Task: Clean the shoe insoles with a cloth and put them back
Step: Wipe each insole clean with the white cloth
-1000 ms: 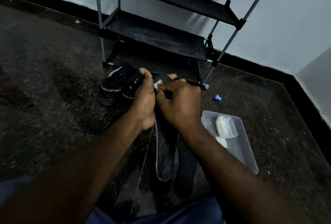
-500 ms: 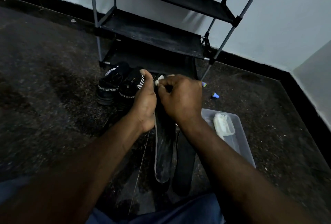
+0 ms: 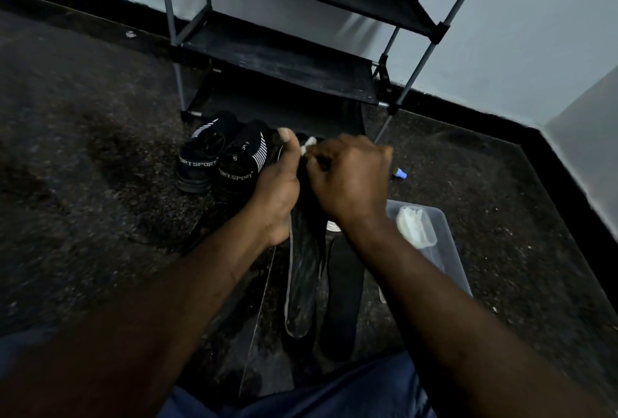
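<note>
My left hand (image 3: pixel 276 192) grips the upper end of a dark insole (image 3: pixel 302 280), which hangs down towards my lap with its pale edge showing. My right hand (image 3: pixel 347 180) is curled round a small white cloth (image 3: pixel 308 144) and holds it against the top of that insole; only a corner of the cloth shows. A second black insole (image 3: pixel 344 297) lies flat on the floor just to the right. Two black sport shoes (image 3: pixel 222 158) stand side by side on the floor, left of my hands.
A black shoe rack (image 3: pixel 277 56) with grey poles stands against the wall behind the shoes. A clear plastic tub (image 3: pixel 444 243) holding white cloths lies on the floor at right. A small blue object (image 3: pixel 400 173) lies near the rack's foot. Dark speckled floor all around.
Both hands stay on the insole's top. The right hand has shifted slightly to the right with the cloth. The view has tilted a little.
</note>
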Tool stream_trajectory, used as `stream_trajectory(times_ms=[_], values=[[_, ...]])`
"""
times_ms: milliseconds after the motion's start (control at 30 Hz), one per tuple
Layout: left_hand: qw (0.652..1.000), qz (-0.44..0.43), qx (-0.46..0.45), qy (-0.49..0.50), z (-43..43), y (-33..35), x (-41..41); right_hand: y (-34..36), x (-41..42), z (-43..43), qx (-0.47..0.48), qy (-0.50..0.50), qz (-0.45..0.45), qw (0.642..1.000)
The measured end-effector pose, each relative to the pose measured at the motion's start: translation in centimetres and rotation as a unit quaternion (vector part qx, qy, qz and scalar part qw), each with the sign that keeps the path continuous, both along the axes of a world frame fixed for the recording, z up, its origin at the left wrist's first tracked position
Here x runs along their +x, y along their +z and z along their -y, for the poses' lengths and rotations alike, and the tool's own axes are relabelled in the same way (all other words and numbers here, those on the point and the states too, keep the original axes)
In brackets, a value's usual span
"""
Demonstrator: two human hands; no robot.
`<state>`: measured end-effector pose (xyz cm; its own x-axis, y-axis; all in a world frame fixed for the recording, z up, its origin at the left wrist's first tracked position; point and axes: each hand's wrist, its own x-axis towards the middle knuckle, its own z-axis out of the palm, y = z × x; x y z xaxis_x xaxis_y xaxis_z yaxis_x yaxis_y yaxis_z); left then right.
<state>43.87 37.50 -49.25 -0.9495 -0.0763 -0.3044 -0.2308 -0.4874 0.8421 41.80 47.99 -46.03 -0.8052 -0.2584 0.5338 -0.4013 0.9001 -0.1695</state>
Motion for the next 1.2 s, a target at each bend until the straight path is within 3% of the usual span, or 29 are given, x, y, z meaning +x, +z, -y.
stream_trajectory(times_ms=[300, 433, 733, 1033, 1200], values=[[0.993, -0.04, 0.114, 0.005, 1.7, -0.3, -1.4, 0.1, -0.3, -1.9, 0.066, 0.051, -0.03, 0.996], [0.987, -0.035, 0.157, -0.008, 2.3, 0.1, -1.6, -1.5, 1.3, -3.1, 0.039, 0.068, -0.015, 0.997], [0.995, 0.002, 0.101, 0.003, 1.3, 0.2, -0.5, 0.6, -0.4, -1.7, 0.019, 0.013, -0.03, 0.999], [0.99, 0.0, 0.141, 0.0, 1.8, -0.1, -0.9, -2.6, 2.4, -2.2, 0.028, 0.081, -0.009, 0.996], [0.995, 0.011, 0.101, 0.009, 1.1, -0.3, -0.8, -1.2, 0.2, -1.8, 0.009, 0.008, -0.042, 0.999]])
